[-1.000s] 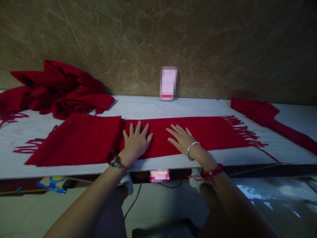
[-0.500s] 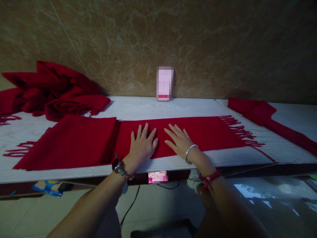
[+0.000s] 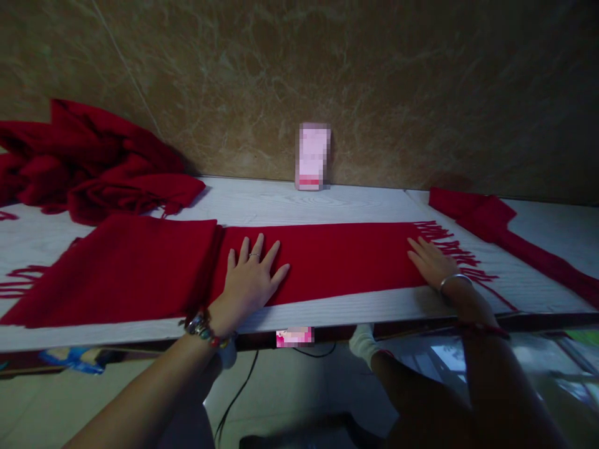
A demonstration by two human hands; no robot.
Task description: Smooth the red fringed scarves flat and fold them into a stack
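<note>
A red fringed scarf (image 3: 327, 255) lies along the white wood-grain table, flat on the right and folded over in thicker layers on the left. My left hand (image 3: 253, 274) presses on the flat part just right of the folded layers, fingers spread. Near the fringed right end, my right hand (image 3: 433, 262) rests on the scarf with fingers stretched out, beside the tassels. Neither hand grips anything. A ring and a beaded bracelet are on the left hand and wrist; a silver bangle circles the right wrist.
Crumpled red cloth (image 3: 107, 162) is heaped at the back left. Another red strip of cloth (image 3: 491, 218) lies at the right. A blurred pinkish box-like object (image 3: 312, 156) leans against the marble-patterned wall (image 3: 234, 81). The table's front edge (image 3: 327, 302) runs close to me.
My right hand has slid right along the scarf to its fringed end. My left hand has shifted slightly left and down. The view has moved a little.
</note>
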